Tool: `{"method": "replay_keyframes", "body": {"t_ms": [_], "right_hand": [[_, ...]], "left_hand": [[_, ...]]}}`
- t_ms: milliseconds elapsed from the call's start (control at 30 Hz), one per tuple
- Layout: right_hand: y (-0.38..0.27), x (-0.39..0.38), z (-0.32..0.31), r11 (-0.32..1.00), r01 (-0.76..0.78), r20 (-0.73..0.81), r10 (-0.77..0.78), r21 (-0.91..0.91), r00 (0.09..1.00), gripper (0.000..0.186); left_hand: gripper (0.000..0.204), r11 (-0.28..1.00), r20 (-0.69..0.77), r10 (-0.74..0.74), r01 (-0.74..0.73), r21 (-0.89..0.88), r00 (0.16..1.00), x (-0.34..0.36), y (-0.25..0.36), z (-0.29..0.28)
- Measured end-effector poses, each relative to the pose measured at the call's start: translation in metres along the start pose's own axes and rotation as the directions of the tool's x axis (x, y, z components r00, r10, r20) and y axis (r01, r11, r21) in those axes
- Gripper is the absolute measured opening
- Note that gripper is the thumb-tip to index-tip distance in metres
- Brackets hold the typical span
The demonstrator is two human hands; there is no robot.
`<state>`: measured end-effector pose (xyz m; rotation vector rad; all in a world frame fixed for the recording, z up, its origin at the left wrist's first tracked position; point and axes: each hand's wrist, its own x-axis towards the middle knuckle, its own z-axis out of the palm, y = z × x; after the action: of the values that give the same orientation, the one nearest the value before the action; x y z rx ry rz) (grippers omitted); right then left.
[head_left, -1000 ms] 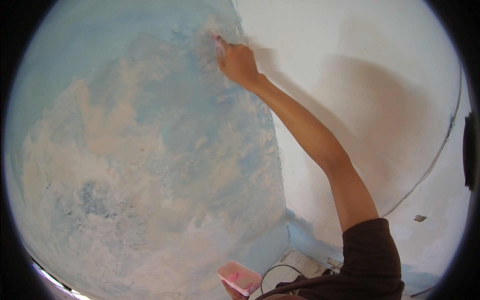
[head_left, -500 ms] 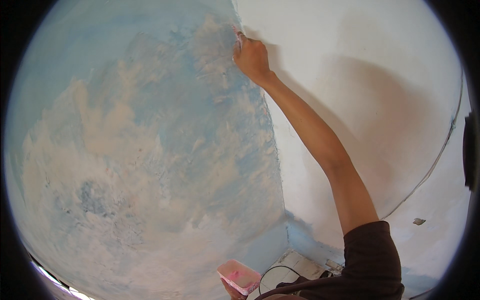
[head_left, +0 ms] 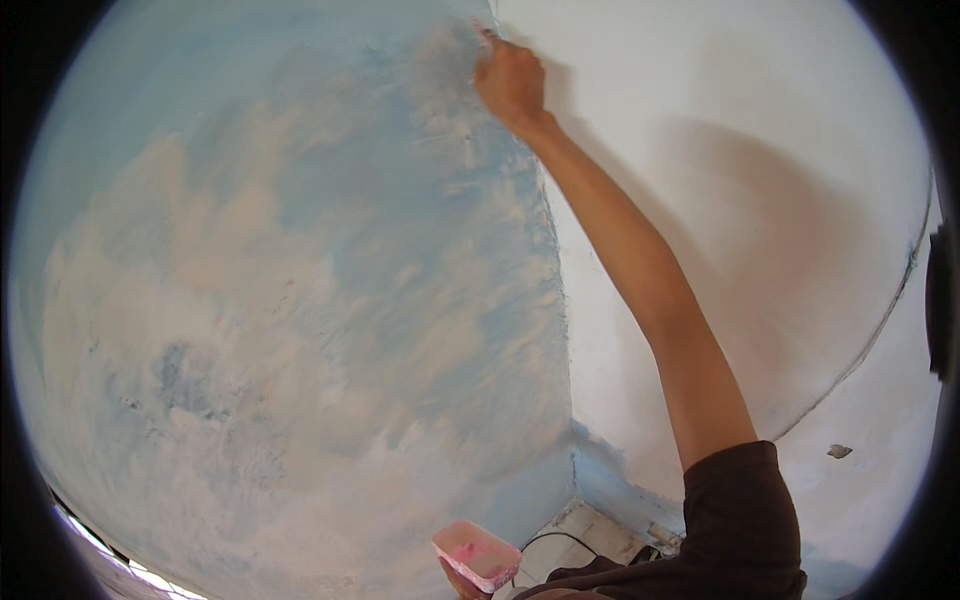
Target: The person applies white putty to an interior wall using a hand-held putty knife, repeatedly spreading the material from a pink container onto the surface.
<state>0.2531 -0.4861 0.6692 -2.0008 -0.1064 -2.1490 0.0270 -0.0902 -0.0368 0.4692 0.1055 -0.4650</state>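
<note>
Stretched up to the top of the corner, my right hand [head_left: 513, 82] is closed around a small paintbrush. The pinkish tip of the paintbrush [head_left: 481, 28] lies at the blue-and-cream painted wall [head_left: 360, 200], close to the corner line; most of the brush is hidden by my fingers. Low in the view, my left hand [head_left: 462, 582] supports a pink rectangular plastic tub [head_left: 500, 578] from its left side and below. Pink paint [head_left: 470, 552] coats the inside of the tub. Only part of the left hand shows.
A white wall [head_left: 620, 120] meets the painted one at the corner and carries my arm's shadow. A cable [head_left: 870, 340] hangs along it at the right. Below, a dark cable [head_left: 560, 534] curves over pale floor tiles [head_left: 580, 522].
My right hand with the paintbrush has moved slightly up and right along the corner. The tub in my left hand has hardly moved. The view has shifted a little.
</note>
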Motion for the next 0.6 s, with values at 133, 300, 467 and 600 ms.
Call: {"method": "replay_keyframes", "body": {"t_ms": [133,300,467,600], "right_hand": [[0.009,0.017,0.030,0.986,0.109,-0.020,-0.112,-0.127,0.993,0.051],[-0.136,-0.056,0.017,0.907,0.332,0.016,-0.348,0.258,0.937,0.048],[-0.060,-0.079,-0.016,0.934,0.194,-0.155,-0.153,0.300,0.976,0.043],[0.074,-0.044,-0.038,0.984,-0.149,-0.218,0.126,-0.093,0.968,0.034]], "left_hand": [[0.072,0.999,0.046,-0.036,0.036,0.001,0.998,0.012,-0.008,0.006],[0.072,0.998,0.044,-0.062,0.061,0.014,0.997,0.000,-0.001,-0.001],[0.071,1.000,0.040,0.010,-0.010,0.004,0.999,0.006,0.004,-0.030],[0.075,0.993,0.072,-0.088,0.093,-0.071,0.993,0.001,0.016,0.003]]}}
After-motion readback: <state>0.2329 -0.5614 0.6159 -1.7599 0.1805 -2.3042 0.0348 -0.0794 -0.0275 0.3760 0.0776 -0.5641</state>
